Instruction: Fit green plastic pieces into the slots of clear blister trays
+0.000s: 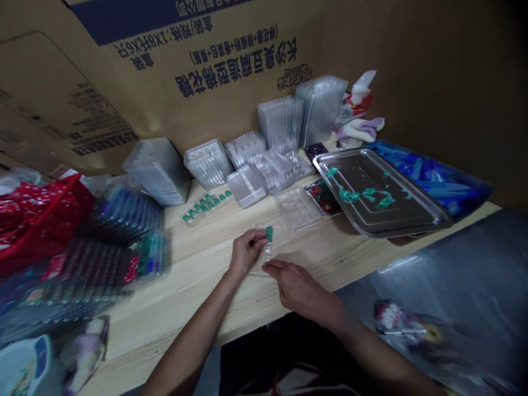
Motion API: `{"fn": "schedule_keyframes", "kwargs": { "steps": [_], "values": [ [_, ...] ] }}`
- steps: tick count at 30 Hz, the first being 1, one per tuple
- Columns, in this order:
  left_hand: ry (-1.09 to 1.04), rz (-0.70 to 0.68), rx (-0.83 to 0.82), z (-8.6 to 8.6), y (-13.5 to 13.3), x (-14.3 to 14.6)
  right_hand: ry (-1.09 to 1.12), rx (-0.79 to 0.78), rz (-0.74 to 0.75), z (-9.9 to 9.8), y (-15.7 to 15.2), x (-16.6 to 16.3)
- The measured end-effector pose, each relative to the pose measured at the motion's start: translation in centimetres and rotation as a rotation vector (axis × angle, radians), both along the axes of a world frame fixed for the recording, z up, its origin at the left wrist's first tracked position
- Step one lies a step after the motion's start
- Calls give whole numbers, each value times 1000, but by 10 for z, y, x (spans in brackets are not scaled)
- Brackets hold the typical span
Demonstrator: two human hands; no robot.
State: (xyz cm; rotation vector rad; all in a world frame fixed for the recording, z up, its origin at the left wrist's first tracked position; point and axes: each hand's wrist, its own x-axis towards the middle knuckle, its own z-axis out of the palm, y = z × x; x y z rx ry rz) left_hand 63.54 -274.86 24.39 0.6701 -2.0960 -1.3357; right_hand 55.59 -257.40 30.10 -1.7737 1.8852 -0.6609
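My left hand point(246, 250) pinches a small clear plastic tray point(266, 253) that lies on the wooden table point(198, 286); a green piece point(269, 233) sits in the tray's far end. My right hand point(295, 286) rests at the tray's near end with its fingers curled against the plastic. A steel tray point(412, 220) to the right holds several loose green pieces point(367, 193). A filled clear strip of green pieces point(205, 206) lies further back on the left.
Stacks of empty clear trays point(284, 124) stand against cardboard boxes point(185, 60) at the back. A red basket point(37, 217) and packaged strips point(124, 242) lie left. A bag of blue pieces point(445, 179) sits far right. An empty clear tray point(297, 209) lies beyond my hands.
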Motion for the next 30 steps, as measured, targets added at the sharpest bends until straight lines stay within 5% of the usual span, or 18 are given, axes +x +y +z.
{"fn": "schedule_keyframes", "kwargs": {
  "steps": [7,10,17,25,30],
  "values": [
    [-26,-194,-663,8,-3,4,-29,-1,-2,1,0,-2],
    [-42,-264,-828,11,-5,6,-26,2,-4,1,0,-1],
    [2,-312,-880,9,-10,16,-40,14,-29,5,-3,0],
    [-16,-205,-770,14,-13,3,41,-26,11,12,-5,-5],
    [-40,-194,-863,13,-10,4,-28,-131,77,30,0,-33]
  ]
}}
